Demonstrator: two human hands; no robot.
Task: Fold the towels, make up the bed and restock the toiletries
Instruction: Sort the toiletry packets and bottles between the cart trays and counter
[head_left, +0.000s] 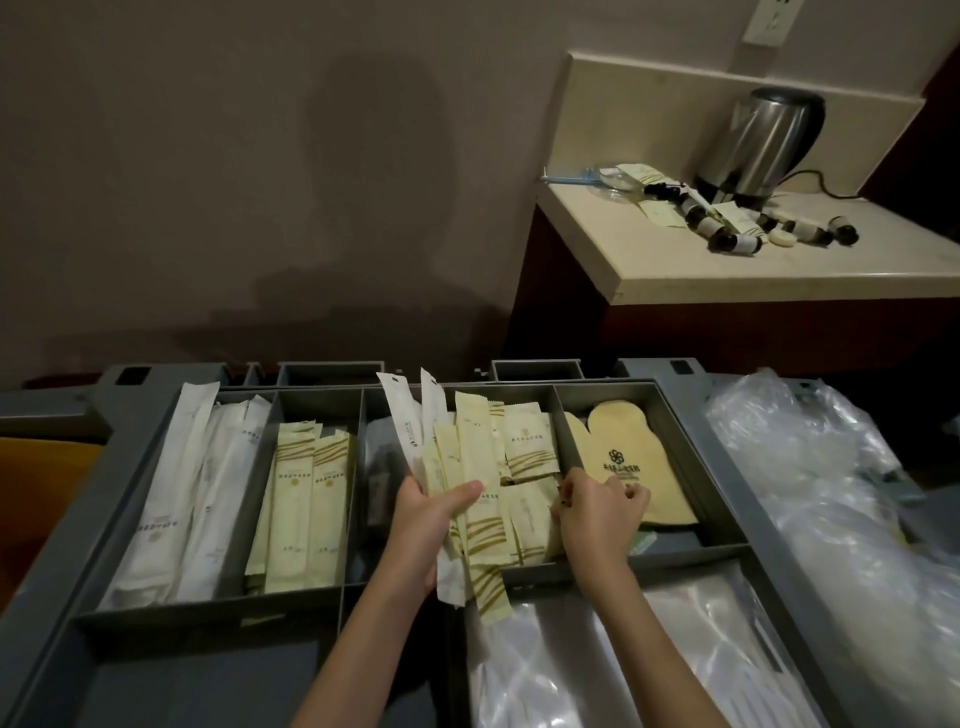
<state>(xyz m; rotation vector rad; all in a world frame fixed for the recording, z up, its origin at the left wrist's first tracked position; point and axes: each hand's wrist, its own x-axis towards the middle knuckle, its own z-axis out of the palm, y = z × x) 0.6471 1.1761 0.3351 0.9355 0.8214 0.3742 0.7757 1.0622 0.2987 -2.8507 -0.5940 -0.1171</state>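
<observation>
Left hand (434, 512) gripping a fanned sheaf of flat, crimp-edged paper sachets (470, 467), pale yellow with olive stripes plus two long white ones, thumb pressed across the front, forearm angled up from below. Right hand (597, 512) knuckles-up, fingers curled and pinching at more yellow sachets (530, 452) lying in a compartment of the grey moulded plastic cart tray (691, 447), just beside a tan mitt-shaped cloth (631, 462). Farther off, on the cream stone tabletop (727, 275), small dark cylindrical bottles (735, 241) scattered before a shiny steel kettle (756, 143); crinkled clear plastic bags (810, 467) heaped at right.
</observation>
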